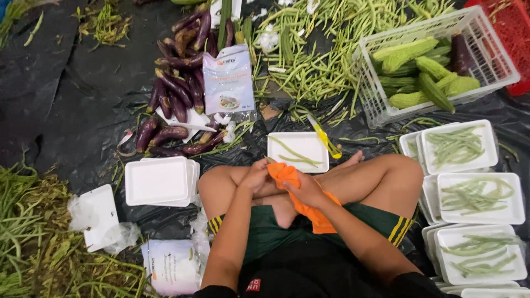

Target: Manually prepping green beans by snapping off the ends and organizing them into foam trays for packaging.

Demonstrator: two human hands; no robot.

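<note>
nearby, white tray (282, 142) holding beans (295, 155)

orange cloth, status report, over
Left hand and right hand both gripping orange cloth over lap. White tray with beans ahead. Nothing in the way.

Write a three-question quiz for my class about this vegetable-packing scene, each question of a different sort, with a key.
1. True or false: both hands, left and right, grip the orange cloth.
2. Multiple choice: what lies in the white basket? A) aubergines B) ridged green gourds C) empty trays
3. Fill in: the yellow knife lies at the right edge of a white ____ holding a few green beans.

Key:
1. True
2. B: ridged gourds; the aubergines lie loose on the black sheet.
3. tray
</note>
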